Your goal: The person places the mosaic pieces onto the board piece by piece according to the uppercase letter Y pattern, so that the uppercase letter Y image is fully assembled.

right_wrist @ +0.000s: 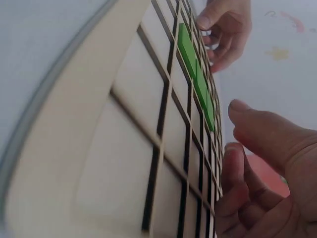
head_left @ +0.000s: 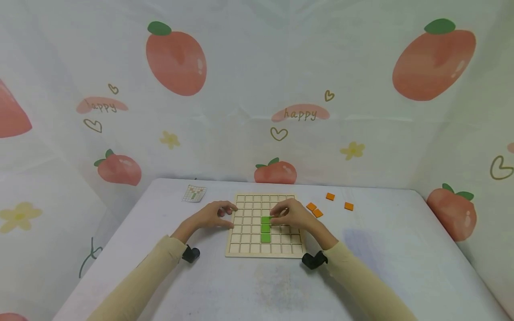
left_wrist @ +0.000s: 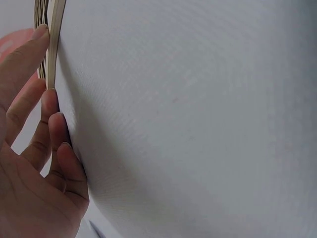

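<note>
- Pale wooden grid board [head_left: 265,255] lies flat at lower centre of the head view, squared to me, I judge so its cells are easy to line up; beneath it is the white tabletop [head_left: 257,294].
- Three square green tiles [head_left: 266,228] sit in one column of its cells, edge towards edge, the grooves likely keeping them straight.
- My left hand [head_left: 210,215] has thumb and fingers spread against the board's left edge, pinching nothing; probably this steadies it.
- My right hand [head_left: 294,215] is half open beside the farthest green tile, thumb and forefinger apart with nothing visible between them; whether they touch the tile I cannot tell.
- Four square orange tiles [head_left: 317,213] lie loose right of the board, two close together, seemingly for my right hand's easy reach.
- White printed grid card [head_left: 194,193] lies beyond my left hand, presumably where I can glance at it.
</note>
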Demonstrator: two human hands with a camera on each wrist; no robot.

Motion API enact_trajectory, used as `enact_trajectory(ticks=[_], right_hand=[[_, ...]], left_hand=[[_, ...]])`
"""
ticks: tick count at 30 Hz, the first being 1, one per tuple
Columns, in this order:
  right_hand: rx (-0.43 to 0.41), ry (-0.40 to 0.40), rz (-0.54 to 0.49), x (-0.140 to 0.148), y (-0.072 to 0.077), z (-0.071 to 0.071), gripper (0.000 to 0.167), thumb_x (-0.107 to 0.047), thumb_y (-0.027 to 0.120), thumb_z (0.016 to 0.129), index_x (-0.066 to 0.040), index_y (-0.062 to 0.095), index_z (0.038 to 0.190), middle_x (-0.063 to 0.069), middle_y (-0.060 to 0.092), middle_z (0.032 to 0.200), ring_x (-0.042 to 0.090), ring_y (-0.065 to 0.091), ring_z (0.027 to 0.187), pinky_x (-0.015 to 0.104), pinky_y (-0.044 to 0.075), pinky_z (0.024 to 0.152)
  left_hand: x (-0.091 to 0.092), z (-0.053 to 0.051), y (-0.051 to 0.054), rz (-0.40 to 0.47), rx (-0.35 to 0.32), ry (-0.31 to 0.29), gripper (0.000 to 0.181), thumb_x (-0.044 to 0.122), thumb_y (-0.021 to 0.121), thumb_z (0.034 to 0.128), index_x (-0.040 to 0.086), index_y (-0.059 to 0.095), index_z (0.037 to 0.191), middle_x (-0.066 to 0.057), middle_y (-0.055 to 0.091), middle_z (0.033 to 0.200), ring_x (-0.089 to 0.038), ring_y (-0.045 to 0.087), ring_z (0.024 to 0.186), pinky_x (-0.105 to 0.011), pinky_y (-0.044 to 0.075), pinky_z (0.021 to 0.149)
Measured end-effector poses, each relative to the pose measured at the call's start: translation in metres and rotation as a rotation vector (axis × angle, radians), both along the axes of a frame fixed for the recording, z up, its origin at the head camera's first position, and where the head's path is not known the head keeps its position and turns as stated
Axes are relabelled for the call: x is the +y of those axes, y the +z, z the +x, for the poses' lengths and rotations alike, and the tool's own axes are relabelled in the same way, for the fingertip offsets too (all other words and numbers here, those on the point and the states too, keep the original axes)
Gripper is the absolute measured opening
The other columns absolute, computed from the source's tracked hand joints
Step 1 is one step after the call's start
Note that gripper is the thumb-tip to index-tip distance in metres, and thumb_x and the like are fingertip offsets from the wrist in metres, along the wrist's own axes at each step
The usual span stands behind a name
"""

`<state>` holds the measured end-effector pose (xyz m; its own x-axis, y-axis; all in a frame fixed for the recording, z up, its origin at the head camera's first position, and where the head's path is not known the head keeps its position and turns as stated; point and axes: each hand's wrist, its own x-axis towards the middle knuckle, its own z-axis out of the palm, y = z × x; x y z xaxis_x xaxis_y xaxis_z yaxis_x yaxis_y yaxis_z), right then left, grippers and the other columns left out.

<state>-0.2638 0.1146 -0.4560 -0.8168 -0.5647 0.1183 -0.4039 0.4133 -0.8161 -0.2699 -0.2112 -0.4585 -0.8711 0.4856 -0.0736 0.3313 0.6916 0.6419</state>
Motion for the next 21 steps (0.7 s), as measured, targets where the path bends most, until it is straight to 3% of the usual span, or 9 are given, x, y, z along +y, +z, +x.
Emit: enact_trajectory(ticks=[9,21], right_hand=[[-0.027,-0.015,0.003,0.043,0.005,0.003,0.023,-0.013,0.084,0.085,-0.001,0.076,0.104,0.006,0.072,0.097,0.024,0.065,0.084,0.033,0.052,0.074],[0.009,-0.043,0.013,0.103,0.009,0.015,0.028,-0.014,0.084,0.085,0.002,0.075,0.106,0.009,0.071,0.100,0.023,0.064,0.081,0.029,0.052,0.071]], left_hand=[[0.001,0.000,0.000,-0.001,-0.002,0.002,0.054,0.022,0.088,0.0809,0.009,0.066,0.128,0.000,0.060,0.106,-0.021,0.055,0.095,-0.041,0.046,0.088],[0.000,-0.001,-0.001,-0.001,0.004,0.002,0.053,0.022,0.088,0.0809,0.009,0.067,0.127,0.001,0.060,0.105,-0.020,0.054,0.095,-0.041,0.046,0.088]])
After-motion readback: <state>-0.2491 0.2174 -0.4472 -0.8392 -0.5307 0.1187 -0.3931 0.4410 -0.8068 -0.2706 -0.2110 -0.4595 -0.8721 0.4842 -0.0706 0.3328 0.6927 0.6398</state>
